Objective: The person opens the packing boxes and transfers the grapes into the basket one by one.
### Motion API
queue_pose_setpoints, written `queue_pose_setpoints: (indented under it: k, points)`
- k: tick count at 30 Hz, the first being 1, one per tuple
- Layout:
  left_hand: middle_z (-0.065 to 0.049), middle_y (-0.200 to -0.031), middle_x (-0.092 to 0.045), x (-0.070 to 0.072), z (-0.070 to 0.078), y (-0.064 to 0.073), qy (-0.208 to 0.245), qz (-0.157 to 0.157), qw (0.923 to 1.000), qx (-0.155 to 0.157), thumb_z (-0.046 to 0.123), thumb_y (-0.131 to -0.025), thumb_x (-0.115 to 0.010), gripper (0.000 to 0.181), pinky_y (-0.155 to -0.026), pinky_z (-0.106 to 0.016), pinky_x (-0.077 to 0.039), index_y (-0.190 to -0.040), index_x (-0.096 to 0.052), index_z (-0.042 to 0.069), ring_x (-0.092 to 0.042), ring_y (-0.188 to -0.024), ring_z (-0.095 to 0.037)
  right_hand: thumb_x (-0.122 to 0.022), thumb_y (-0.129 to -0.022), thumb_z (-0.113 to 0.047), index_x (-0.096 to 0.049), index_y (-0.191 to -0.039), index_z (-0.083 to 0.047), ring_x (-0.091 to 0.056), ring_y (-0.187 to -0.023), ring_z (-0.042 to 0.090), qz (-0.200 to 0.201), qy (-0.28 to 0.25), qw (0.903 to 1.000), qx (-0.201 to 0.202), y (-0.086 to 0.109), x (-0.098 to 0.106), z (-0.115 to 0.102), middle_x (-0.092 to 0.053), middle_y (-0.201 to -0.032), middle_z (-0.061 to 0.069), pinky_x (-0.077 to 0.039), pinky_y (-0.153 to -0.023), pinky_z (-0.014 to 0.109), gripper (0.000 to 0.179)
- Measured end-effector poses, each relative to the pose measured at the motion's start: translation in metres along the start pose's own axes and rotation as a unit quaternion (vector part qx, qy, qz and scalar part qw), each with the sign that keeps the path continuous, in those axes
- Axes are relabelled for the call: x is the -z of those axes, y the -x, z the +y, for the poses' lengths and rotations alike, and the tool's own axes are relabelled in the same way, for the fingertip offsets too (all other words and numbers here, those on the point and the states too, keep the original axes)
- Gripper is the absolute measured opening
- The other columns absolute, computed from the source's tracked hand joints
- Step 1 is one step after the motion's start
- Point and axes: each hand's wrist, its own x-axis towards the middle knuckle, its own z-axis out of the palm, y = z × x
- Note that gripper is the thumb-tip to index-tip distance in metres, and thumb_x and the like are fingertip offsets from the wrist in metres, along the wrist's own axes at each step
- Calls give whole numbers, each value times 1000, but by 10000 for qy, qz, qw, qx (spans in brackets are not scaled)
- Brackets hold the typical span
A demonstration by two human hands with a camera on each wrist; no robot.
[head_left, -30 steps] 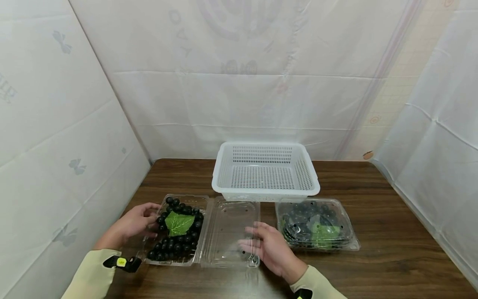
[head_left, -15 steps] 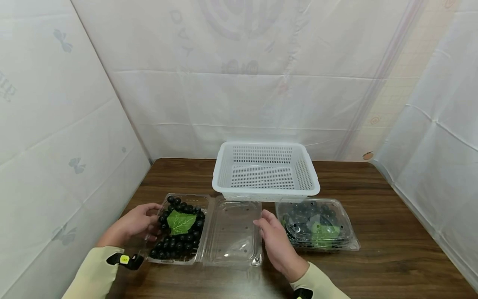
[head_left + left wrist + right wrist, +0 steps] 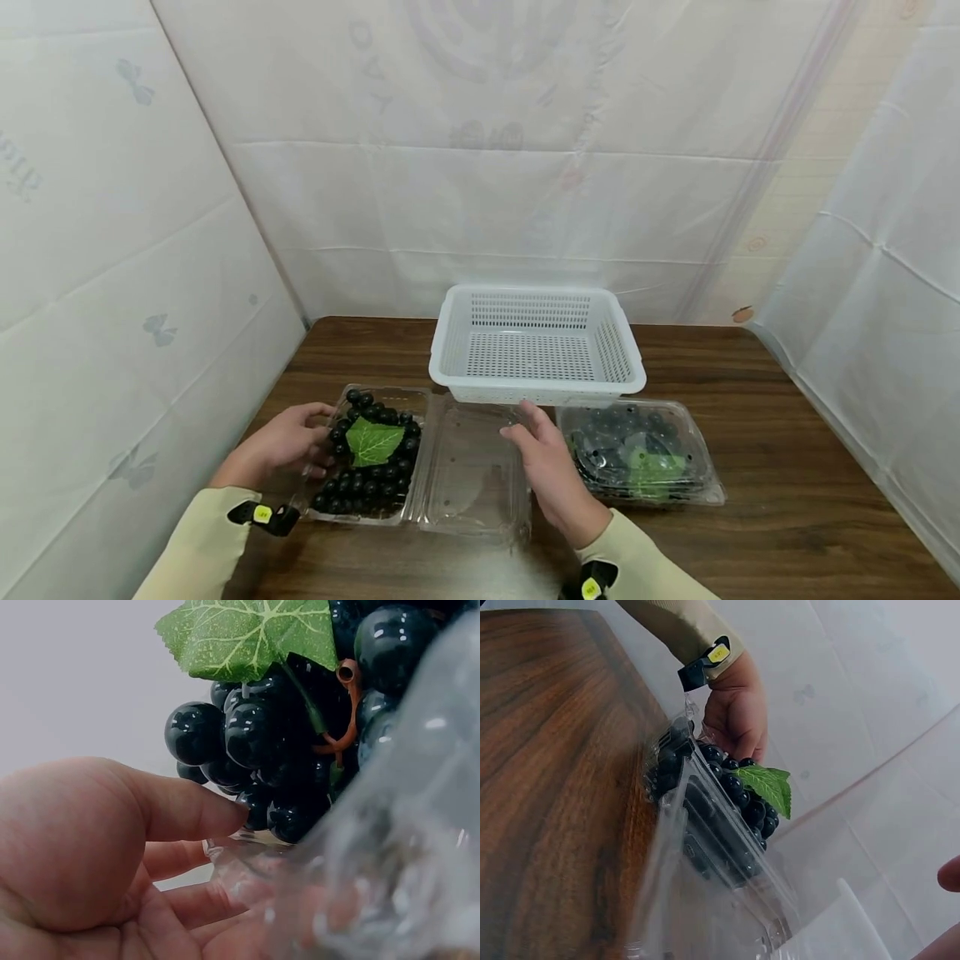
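A clear plastic clamshell box (image 3: 416, 508) lies open on the table, its lid (image 3: 472, 475) spread to the right. Bunched black grapes (image 3: 367, 483) with a green leaf (image 3: 373, 442) fill its left half. My left hand (image 3: 288, 442) holds the box's left wall; in the left wrist view the thumb (image 3: 199, 810) lies by the grapes, with fingers below the rim, partly hidden by clear plastic. My right hand (image 3: 551, 458) is at the lid's right edge, thumb and forefinger extended and apart. Whether it touches the lid is unclear.
A white slotted basket (image 3: 536, 392) stands at the back middle of the brown wooden table (image 3: 780, 467). A closed clamshell box of grapes (image 3: 641, 450) sits close to the right hand's right. White sheeting (image 3: 420, 200) encloses the back and sides.
The box of grapes has shifted slightly right with my left hand. My right hand has drawn up to the lid's right edge, and the lid looks slightly tilted now.
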Motion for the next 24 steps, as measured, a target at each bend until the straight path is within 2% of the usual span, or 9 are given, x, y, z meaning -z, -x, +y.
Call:
queue_pose_setpoints:
  k: [6,13,18,19,24]
  points:
    - [-30,-120,-59,0,1,1,20,-67,10000,40,4,-108,-37,46,-70,-46,-62,-152,-30,-8,-71,-83,-28,-66,-97,-26,-30,-161,-12,-21,-156,42,-246,258,9993,-68,-16,-13,-7,-23,-169,18,-30,-119,64,75]
    - [-26,-115,-60,0,4,0,-107,-104,9998,134,5,-109,-37,45,-71,-47,-62,-152,-31,-8,-71,-82,-28,-71,-95,-28,-32,-160,-14,-30,-152,41,-655,409,9970,19,-36,-29,-14,-31,-166,15,-39,-114,61,77]
    - [-25,-116,-60,-1,6,0,-248,-101,9995,167,5,-108,-37,45,-71,-47,-62,-151,-33,-9,-70,-80,-27,-74,-92,-29,-39,-157,-14,-30,-152,43,-880,568,9945,71,-42,-42,-17,-32,-164,17,-38,-115,61,76]
    - [-24,-112,-61,-1,6,1,-308,-92,9993,183,5,-108,-37,45,-70,-47,-62,-151,-33,-9,-69,-76,-25,-74,-91,-29,-40,-157,-13,-30,-151,43,-920,594,9939,96,-43,-44,-18,-33,-164,18,-39,-115,60,76]
    - [-25,-116,-57,-1,7,2,-333,-97,9992,204,6,-108,-36,42,-67,-48,-62,-148,-36,-9,-67,-72,-24,-77,-89,-29,-44,-154,-11,-38,-147,43,-1073,819,9908,99,-46,-57,-23,-38,-161,19,-44,-111,58,75]
